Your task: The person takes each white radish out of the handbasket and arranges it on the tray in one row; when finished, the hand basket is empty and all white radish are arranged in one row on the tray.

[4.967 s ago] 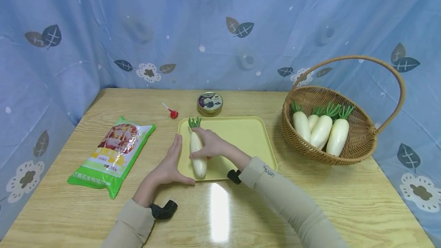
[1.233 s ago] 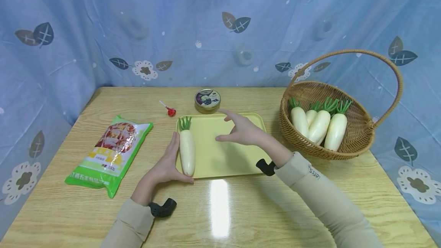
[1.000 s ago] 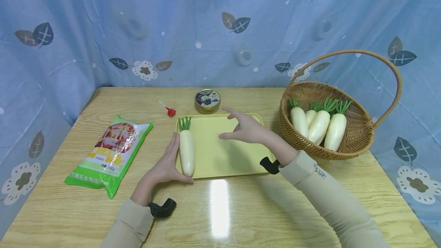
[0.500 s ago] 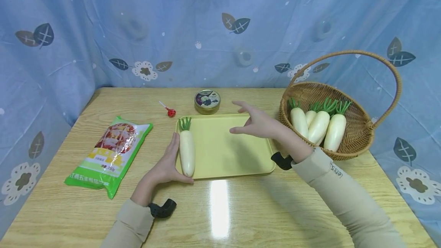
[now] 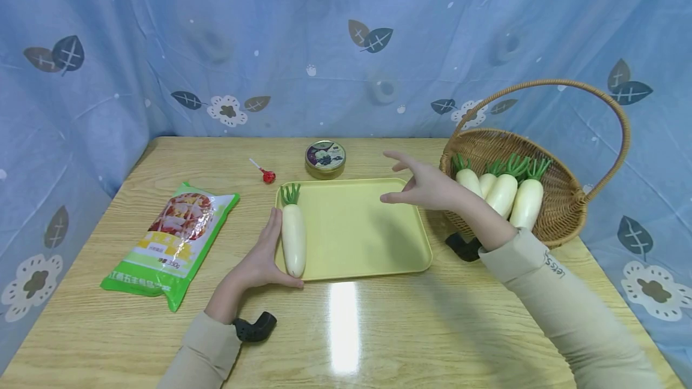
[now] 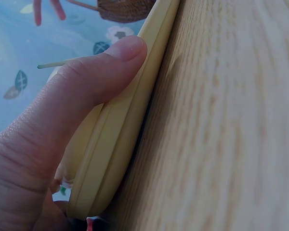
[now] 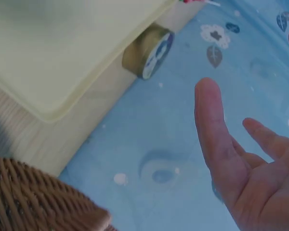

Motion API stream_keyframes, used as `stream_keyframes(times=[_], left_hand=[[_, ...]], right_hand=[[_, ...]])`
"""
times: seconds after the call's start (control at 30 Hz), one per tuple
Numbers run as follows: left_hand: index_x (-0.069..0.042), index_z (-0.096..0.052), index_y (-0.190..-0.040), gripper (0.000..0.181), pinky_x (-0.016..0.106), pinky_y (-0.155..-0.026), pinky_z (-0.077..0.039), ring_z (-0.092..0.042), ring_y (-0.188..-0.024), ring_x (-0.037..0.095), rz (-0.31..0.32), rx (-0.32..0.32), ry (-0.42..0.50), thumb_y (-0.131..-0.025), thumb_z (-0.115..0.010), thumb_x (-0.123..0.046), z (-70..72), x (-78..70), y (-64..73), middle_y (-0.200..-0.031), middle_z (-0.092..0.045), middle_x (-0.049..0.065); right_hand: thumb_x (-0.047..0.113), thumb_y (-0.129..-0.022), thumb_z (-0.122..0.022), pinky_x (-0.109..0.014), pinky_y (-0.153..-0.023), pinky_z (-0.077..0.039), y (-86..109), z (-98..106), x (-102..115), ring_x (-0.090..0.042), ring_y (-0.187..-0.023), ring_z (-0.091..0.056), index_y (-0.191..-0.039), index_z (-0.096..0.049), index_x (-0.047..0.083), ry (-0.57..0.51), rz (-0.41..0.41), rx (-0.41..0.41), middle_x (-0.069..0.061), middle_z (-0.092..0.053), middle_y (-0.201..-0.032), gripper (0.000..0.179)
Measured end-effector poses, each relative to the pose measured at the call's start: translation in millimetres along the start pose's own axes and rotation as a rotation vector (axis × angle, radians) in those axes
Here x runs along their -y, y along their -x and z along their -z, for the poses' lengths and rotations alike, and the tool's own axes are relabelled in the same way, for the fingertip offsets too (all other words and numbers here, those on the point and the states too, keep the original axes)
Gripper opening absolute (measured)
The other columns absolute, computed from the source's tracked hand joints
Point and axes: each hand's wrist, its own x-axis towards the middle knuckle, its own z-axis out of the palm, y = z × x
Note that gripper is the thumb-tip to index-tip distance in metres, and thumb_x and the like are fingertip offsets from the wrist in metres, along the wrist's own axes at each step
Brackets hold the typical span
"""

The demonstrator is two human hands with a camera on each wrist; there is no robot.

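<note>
One white radish [image 5: 294,242] with green stem ends lies lengthwise along the left side of a pale yellow tray [image 5: 357,272]. My left hand [image 5: 262,263] rests at the tray's front left corner, fingers straight along the left side and thumb along the front edge. In the left wrist view the thumb [image 6: 98,72] presses against the tray's rim [image 6: 120,125]. My right hand [image 5: 427,185] is raised near the tray's back right corner, thumb and fingers spread, nothing between them. Behind that forearm stands a wicker basket [image 5: 562,215] with several white radishes [image 5: 525,203] inside.
Left of the tray lies a green and white food bag [image 5: 175,239]. A red lollipop [image 5: 268,176] and a round tin [image 5: 325,159] sit behind the tray. The basket's tall handle [image 5: 540,83] arches up at the right. A blue curtain [image 5: 303,47] hangs behind the table.
My right hand has let go of the radish and moved right, off the tray towards the basket. The radish has shifted left against the tray's side. My left hand has stayed at the corner.
</note>
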Motion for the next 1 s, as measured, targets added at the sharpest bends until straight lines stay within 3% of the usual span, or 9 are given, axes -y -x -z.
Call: stream_keyframes(times=[0.3, 0.57, 1.0], left_hand=[[-0.007, 0.014, -0.144, 0.149, 0.056, -0.106, -0.008, 0.009, -0.136, 0.035, -0.001, 0.001, 0.001, -0.044, -0.088, -0.047, -0.5, -0.4, -0.8, -0.15, 0.017, 0.015], [-0.007, 0.014, -0.145, 0.149, 0.056, -0.107, -0.008, 0.008, -0.136, 0.034, 0.003, -0.001, 0.001, -0.044, -0.088, -0.047, 0.2, -1.3, -0.2, -0.15, 0.017, 0.015], [-0.006, 0.013, -0.144, 0.148, 0.054, -0.107, -0.008, 0.008, -0.136, 0.034, 0.007, -0.001, -0.007, -0.045, -0.089, -0.044, 0.0, -2.8, 0.0, -0.15, 0.016, 0.015]], right_hand=[[0.04, -0.079, -0.069, -0.04, -0.08, -0.048, 11.0, 19, -11, -0.017, -0.086, -0.063, -0.147, -0.018, 0.021, -0.013, -0.014, 0.003, -0.016, -0.037, -0.139, 0.087], [0.037, -0.083, -0.066, -0.041, -0.082, -0.047, 18.4, 37, -23, -0.02, -0.093, -0.061, -0.147, -0.015, 0.023, -0.011, 0.01, 0.051, -0.017, -0.033, -0.141, 0.083], [0.03, -0.086, -0.064, -0.047, -0.082, -0.046, 32.2, 58, -39, -0.03, -0.103, -0.056, -0.146, -0.022, 0.018, 0.044, 0.0, 0.007, -0.02, -0.037, -0.137, 0.074]])
